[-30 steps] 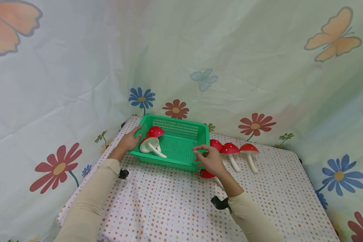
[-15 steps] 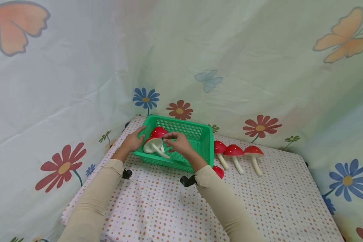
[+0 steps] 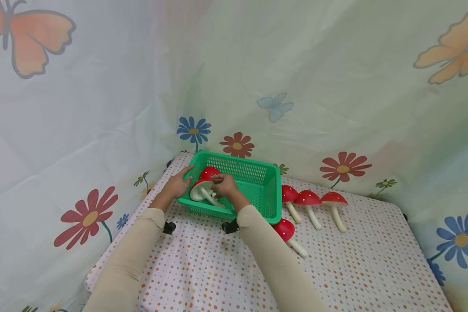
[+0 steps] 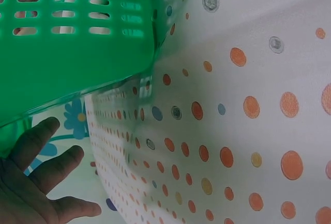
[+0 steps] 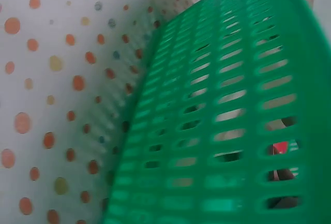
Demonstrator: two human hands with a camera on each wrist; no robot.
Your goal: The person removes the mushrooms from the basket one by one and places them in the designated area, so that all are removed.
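Observation:
A green plastic basket stands on the table, holding two toy mushrooms with white-dotted red caps in its left end. The front mushroom lies with its white underside and stem showing; the rear mushroom shows its red cap. My left hand rests at the basket's left rim, its fingers straight and spread in the left wrist view. Reaching into the basket, my right hand has its fingertips right at the two mushrooms. I cannot tell whether it grips one. In the right wrist view, the basket wall mostly hides that hand.
Right of the basket, three mushrooms lie in a row, among them a middle mushroom and an outer mushroom. Another mushroom lies by the basket's front right corner. A dotted cloth covers the table; a flowered curtain hangs behind.
My right hand has moved left from the basket's right end, across it, to the mushrooms inside. The left hand stays at the left rim. The head view has shifted slightly.

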